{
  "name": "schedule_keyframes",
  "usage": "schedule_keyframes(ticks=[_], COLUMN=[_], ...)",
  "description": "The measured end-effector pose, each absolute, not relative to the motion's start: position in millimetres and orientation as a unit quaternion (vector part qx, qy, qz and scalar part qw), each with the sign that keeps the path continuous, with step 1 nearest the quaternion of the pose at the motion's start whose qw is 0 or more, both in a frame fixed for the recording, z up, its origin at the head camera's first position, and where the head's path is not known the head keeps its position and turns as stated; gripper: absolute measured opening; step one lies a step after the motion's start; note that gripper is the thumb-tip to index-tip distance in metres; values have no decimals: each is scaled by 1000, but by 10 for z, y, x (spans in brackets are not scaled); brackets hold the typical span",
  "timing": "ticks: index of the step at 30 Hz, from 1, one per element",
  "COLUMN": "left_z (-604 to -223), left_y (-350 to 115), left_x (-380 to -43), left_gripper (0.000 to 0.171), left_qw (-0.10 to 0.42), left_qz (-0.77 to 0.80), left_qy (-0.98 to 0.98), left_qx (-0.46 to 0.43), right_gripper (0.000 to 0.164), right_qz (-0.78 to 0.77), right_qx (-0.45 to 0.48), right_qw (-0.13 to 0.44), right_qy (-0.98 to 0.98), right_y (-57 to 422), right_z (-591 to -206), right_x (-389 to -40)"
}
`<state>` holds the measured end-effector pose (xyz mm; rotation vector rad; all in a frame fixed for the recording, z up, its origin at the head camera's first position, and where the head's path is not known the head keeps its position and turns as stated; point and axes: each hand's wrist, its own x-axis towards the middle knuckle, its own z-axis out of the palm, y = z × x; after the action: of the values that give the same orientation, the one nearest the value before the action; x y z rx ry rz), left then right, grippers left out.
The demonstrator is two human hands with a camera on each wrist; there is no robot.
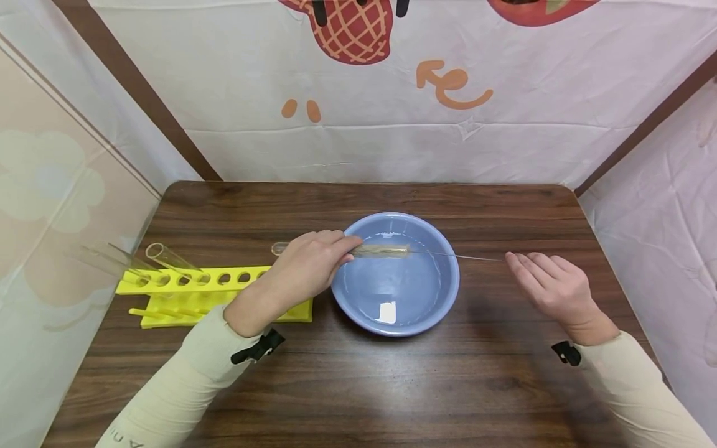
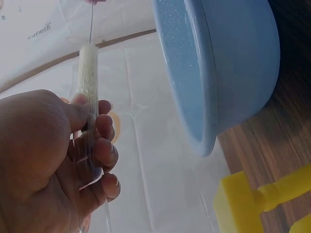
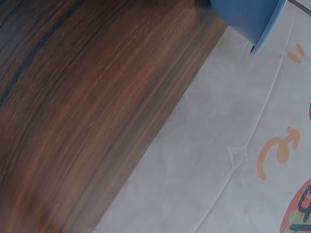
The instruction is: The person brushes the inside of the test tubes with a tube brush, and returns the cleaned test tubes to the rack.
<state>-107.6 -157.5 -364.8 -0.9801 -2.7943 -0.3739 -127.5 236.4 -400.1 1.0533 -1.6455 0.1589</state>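
Note:
My left hand [image 1: 310,264] grips a clear glass test tube [image 1: 279,248] lying sideways over the blue basin [image 1: 450,292]. In the left wrist view its thumb and curled fingers wrap round the glass. The pale bristles of a test tube brush [image 2: 88,68] fill the part of the tube toward its mouth. From there the brush's thin wire handle [image 1: 476,257] runs right, past the basin's rim. My right hand [image 1: 551,289] pinches the far end of that wire. The right wrist view does not show this hand clearly.
Water [image 1: 392,280] stands in the basin. Left of it is a yellow test tube rack [image 1: 213,283], partly behind my left forearm, with several glass tubes [image 1: 173,259] leaning in its left holes. Patterned cloth [image 1: 358,155] hangs behind the brown wooden table [image 1: 392,386].

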Motion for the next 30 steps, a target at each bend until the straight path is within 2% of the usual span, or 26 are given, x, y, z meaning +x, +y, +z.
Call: schedule_keyframes(ticks=[12, 20, 30], left_z=[-3641, -3700, -3683], left_y=[-1477, -1415, -1378], left_x=[-1085, -1089, -1086], left_gripper=[31, 29, 29], left_qw=[58, 65, 63], left_qz=[-122, -131, -126], left_qy=[-934, -928, -929], left_qx=[-332, -342, -342], right_gripper=[18, 17, 16], right_qz=[63, 64, 64], right_qx=[488, 518, 538], right_qw=[524, 488, 472], right_qy=[-696, -700, -696], right_y=[2144, 1979, 1823], right_z=[-3972, -3953, -3976], right_x=[-1280, -1294, -1298])
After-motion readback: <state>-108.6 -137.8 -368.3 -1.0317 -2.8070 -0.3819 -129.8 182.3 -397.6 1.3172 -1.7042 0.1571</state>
